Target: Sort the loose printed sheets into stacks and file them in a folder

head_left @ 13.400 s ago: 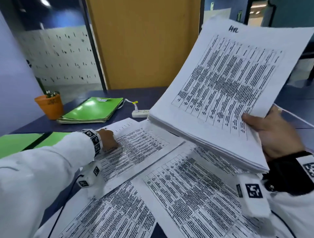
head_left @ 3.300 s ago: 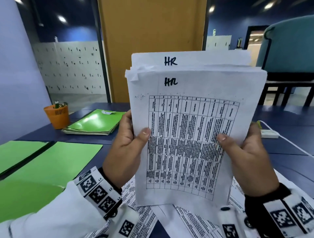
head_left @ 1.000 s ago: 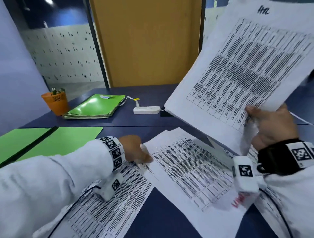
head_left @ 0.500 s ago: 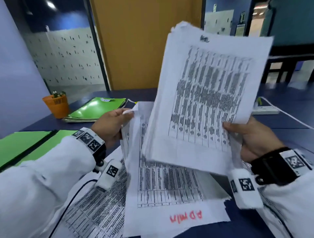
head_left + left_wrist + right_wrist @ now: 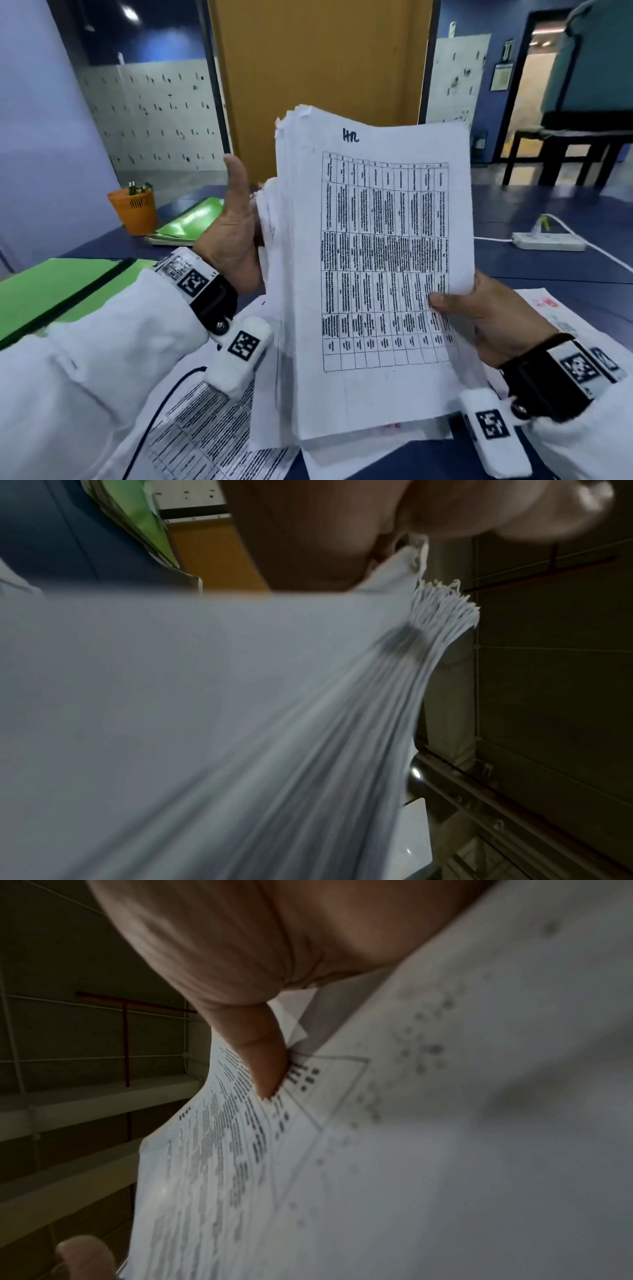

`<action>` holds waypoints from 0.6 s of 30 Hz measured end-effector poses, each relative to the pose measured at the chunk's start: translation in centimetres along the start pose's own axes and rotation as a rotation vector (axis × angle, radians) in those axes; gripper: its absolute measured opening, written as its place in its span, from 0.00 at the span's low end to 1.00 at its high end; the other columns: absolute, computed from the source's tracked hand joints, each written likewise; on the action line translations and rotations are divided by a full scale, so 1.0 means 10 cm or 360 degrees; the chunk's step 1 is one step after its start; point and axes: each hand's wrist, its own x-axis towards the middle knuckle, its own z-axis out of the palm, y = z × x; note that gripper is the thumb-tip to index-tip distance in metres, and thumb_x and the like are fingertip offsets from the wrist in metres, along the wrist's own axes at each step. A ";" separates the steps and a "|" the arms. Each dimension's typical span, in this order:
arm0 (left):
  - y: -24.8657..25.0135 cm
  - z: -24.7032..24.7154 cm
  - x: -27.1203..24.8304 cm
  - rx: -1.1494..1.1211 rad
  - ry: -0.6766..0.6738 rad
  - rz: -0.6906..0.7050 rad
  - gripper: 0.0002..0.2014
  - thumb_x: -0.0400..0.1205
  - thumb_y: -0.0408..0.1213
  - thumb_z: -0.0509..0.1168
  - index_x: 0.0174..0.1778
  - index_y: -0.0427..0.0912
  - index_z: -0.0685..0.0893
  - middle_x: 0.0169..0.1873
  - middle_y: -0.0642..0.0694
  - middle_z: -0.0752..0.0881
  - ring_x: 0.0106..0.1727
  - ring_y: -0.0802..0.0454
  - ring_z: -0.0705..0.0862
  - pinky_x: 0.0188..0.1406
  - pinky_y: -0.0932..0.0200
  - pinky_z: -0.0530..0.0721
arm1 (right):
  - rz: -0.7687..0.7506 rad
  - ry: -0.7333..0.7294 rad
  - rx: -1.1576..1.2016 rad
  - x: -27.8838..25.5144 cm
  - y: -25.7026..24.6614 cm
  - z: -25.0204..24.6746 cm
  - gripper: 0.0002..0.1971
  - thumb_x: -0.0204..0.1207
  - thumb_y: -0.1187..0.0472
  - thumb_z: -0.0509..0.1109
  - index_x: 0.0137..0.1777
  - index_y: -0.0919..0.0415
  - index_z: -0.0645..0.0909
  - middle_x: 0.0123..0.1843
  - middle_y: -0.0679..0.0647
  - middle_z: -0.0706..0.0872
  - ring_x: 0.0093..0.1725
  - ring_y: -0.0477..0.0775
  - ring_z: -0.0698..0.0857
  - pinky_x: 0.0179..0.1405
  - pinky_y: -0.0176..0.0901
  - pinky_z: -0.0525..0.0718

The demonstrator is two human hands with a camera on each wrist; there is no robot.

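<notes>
A thick stack of printed sheets (image 5: pixel 376 274), its top page a table headed "HR", stands upright in front of me. My right hand (image 5: pixel 479 318) grips its lower right edge, thumb (image 5: pixel 263 1056) on the printed face and fingers behind. My left hand (image 5: pixel 236 233) lies flat against the stack's left edge, thumb straight up; its fingers are hidden behind the paper. The fanned sheet edges (image 5: pixel 441 610) show in the left wrist view below that hand (image 5: pixel 325 534). An open green folder (image 5: pixel 51 294) lies at the left.
Loose printed sheets (image 5: pixel 212 442) lie on the blue table (image 5: pixel 548 267) under my arms, one with red writing (image 5: pixel 555 311) at the right. Closed green folders (image 5: pixel 191 222) and an orange pen cup (image 5: pixel 135 212) stand at the back left, a white power strip (image 5: pixel 548 241) at the right.
My left hand lifted a sheet marked "ADMIN" off the table and brought it to the stack. It now rests flat on the stack's left edge. The stack has turned upright.
</notes>
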 end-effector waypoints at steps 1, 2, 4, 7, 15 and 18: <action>-0.01 0.03 -0.03 -0.0010 -0.0076 0.0048 0.43 0.76 0.71 0.63 0.77 0.41 0.83 0.72 0.34 0.85 0.71 0.36 0.86 0.65 0.35 0.87 | 0.0010 -0.0025 0.0084 -0.01 0.00 0.00 0.34 0.55 0.59 0.86 0.63 0.64 0.81 0.58 0.64 0.90 0.58 0.63 0.90 0.64 0.58 0.85; -0.04 0.04 -0.04 -0.0022 -0.0134 0.0066 0.40 0.73 0.60 0.76 0.76 0.38 0.83 0.70 0.33 0.86 0.66 0.36 0.89 0.61 0.37 0.89 | 0.0023 -0.0046 0.0136 -0.03 -0.01 0.00 0.30 0.59 0.65 0.82 0.63 0.68 0.81 0.58 0.66 0.90 0.58 0.64 0.90 0.61 0.56 0.86; -0.08 0.05 -0.04 0.0068 -0.0102 0.0107 0.46 0.61 0.41 0.88 0.76 0.33 0.80 0.68 0.30 0.86 0.60 0.36 0.91 0.55 0.39 0.91 | 0.0071 -0.0054 0.0199 -0.04 -0.01 0.02 0.29 0.58 0.69 0.78 0.63 0.72 0.80 0.58 0.69 0.90 0.56 0.65 0.90 0.55 0.56 0.89; -0.11 0.15 -0.03 0.0198 -0.0002 0.0222 0.38 0.69 0.31 0.84 0.76 0.34 0.80 0.66 0.33 0.88 0.57 0.38 0.91 0.58 0.38 0.91 | 0.0080 -0.0026 0.0135 -0.05 0.00 0.04 0.35 0.52 0.62 0.85 0.62 0.69 0.81 0.53 0.64 0.92 0.53 0.62 0.92 0.54 0.58 0.90; -0.09 0.37 -0.14 0.0767 0.0198 0.0234 0.17 0.84 0.45 0.70 0.69 0.46 0.83 0.58 0.50 0.92 0.59 0.56 0.92 0.62 0.53 0.89 | -0.0084 0.0155 0.0172 -0.06 -0.11 0.08 0.36 0.58 0.67 0.80 0.69 0.69 0.75 0.57 0.65 0.90 0.53 0.59 0.92 0.48 0.47 0.91; -0.10 0.21 -0.13 0.0380 0.0162 0.0114 0.25 0.77 0.25 0.73 0.72 0.29 0.82 0.67 0.30 0.87 0.69 0.30 0.86 0.67 0.34 0.86 | -0.0139 0.0164 0.0099 -0.09 -0.18 0.11 0.44 0.52 0.59 0.86 0.70 0.65 0.74 0.58 0.62 0.91 0.57 0.61 0.91 0.58 0.54 0.88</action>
